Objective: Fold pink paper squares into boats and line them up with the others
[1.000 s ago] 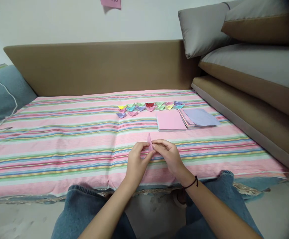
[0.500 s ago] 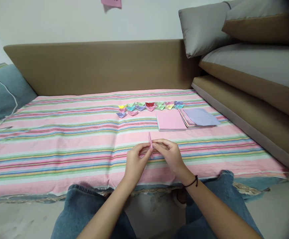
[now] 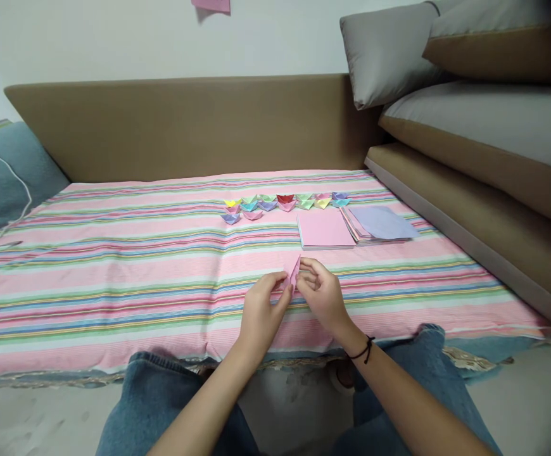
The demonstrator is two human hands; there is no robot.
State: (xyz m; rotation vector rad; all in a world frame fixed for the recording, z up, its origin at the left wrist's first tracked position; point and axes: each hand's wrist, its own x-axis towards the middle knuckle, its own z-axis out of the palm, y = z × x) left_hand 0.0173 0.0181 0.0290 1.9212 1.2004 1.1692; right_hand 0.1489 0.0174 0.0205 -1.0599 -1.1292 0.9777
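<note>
My left hand and my right hand meet over the striped cloth near its front edge. Between their pinched fingertips is a small folded pink paper, its pointed tip sticking up and tilted to the right. Both hands are closed on it. Behind them lies a stack of pink paper squares, and beside it a stack topped with lilac paper. Farther back, several small folded paper shapes in mixed colours stand in a row.
A brown padded backrest runs behind the cloth. Grey and brown cushions are stacked on the right. A blue-grey cushion sits at the left. My knees in jeans are below the cloth's edge.
The pink paper's tip has tilted from upright to leaning right. My right hand's fingers have shifted closer round the paper; both hands stay in place.
</note>
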